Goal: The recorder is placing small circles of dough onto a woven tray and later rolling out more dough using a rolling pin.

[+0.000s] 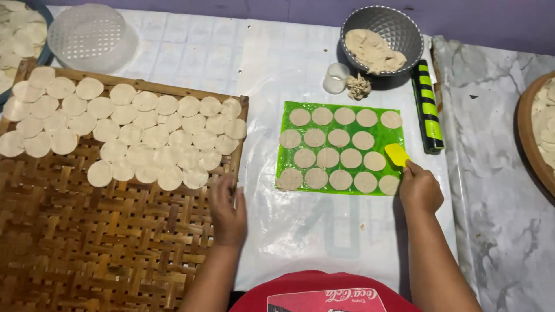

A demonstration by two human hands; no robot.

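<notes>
Your right hand [420, 188] holds a yellow scraper [397, 153] in a closed grip, its blade at the right edge of the green sheet [381, 134], beside the dough discs [328, 157] lying left of it. Your left hand [226, 211] rests on the woven bamboo tray [87, 242]; its fingers blur, so I cannot tell its grip.

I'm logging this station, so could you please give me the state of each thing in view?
Woven bamboo tray: partly covered with pale dough discs.
Green plastic sheet: flat, holding rows of cut discs.
Yellow spatula: held in right hand.
Left hand: on the tray edge.
Grey metal bowl: holding dough.
Striped rolling pin: lying unused.
</notes>
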